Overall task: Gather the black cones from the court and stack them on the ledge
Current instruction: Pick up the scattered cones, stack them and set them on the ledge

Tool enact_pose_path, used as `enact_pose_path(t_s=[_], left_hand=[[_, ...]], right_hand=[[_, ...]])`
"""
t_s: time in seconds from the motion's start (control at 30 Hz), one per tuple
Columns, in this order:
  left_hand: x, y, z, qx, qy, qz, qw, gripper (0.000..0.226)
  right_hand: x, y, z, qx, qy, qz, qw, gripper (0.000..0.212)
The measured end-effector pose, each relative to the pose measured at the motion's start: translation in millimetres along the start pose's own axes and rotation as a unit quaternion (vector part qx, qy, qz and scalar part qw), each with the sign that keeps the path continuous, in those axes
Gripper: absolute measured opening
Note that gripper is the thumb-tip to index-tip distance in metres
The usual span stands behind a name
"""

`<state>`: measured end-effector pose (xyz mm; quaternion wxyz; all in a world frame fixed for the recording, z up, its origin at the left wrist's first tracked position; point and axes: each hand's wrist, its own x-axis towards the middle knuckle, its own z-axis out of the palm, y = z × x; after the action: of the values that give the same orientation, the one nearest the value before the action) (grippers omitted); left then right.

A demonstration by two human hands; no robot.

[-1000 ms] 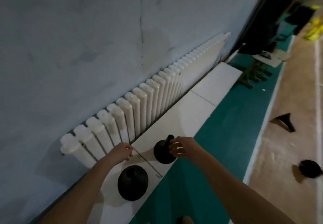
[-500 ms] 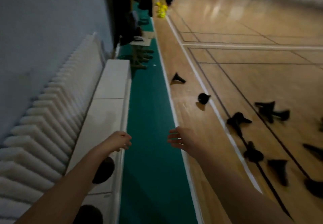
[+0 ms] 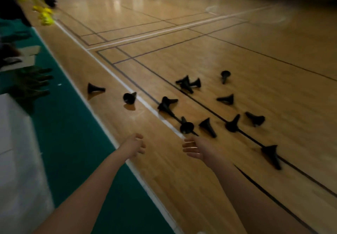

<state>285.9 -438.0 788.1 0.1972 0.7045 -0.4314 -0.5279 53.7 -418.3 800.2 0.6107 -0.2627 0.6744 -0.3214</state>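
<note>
Bare fingers (image 3: 188, 149) of the right hand (image 3: 196, 149) are spread and empty; the left hand (image 3: 134, 145) hangs loosely curled, holding nothing. Beyond them, black plastic cones (image 3: 207, 128) lie tipped and scattered across the glossy wooden court floor (image 3: 182, 33), among its black and white lines. A green border strip (image 3: 73, 142) separates the court's left edge from the white ledge (image 3: 16, 160).

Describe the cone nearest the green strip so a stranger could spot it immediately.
Find the green strip running along the court's left edge, with its white border line. Just past that line, on the wood floor, a lone black cone lies tipped on its side. It is the leftmost cone, apart from the main scatter.
</note>
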Motion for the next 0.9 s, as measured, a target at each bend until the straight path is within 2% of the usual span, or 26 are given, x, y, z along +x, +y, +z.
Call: enact_pose_path(t_s=[0.2,0.33,0.6,0.9], left_hand=[[19.3,68.6,130.7,0.098,-0.097,0.055,0.989,0.034],[22.7,110.8,201.3,0.152,-0.176,0.064,0.970,0.032],[69.8,190.9,296.8,0.223,-0.318,0.138,0.911,0.029],[108.6,286.5,378.5,0.288,-0.385,0.195,0.855,0.023]], right_hand=[[-5.2,20.3,-145.7,0.101,0.122,0.011,0.987,0.026],[-8.5,35.6,-210.8,0.174,0.179,0.036,0.968,0.027],[7.9,30.1,-297.3,0.257,0.240,0.034,0.936,0.026],[40.4,-8.6,-363.2,0.315,0.304,0.017,0.899,0.028]])
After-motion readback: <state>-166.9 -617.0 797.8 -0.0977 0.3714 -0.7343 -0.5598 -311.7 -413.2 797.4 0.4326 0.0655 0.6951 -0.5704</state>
